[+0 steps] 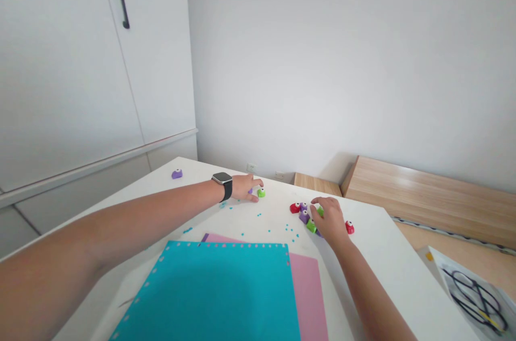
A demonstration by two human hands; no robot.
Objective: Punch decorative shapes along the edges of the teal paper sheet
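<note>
Far side of the white table [403, 271], centre: left hand [245, 188] w/ fingers stretched, loosely parted, tips against a small green punch [261, 192]; a purple bit shows between them, real grip can't tell. Right hand [329, 220], to the right, curls down over a cluster of punches [303, 217], red, purple & green, touching several; whether it holds one, can't tell. Nearer: teal sheet [217, 292] w/ holes along far & left edges, lying on a pink sheet [308, 287]; teal bits [290, 231] scattered between. Judging by that, punching looks mostly done, most punches grouped. Lone purple punch [177, 173] sits far left, well apart, untouched.
</note>
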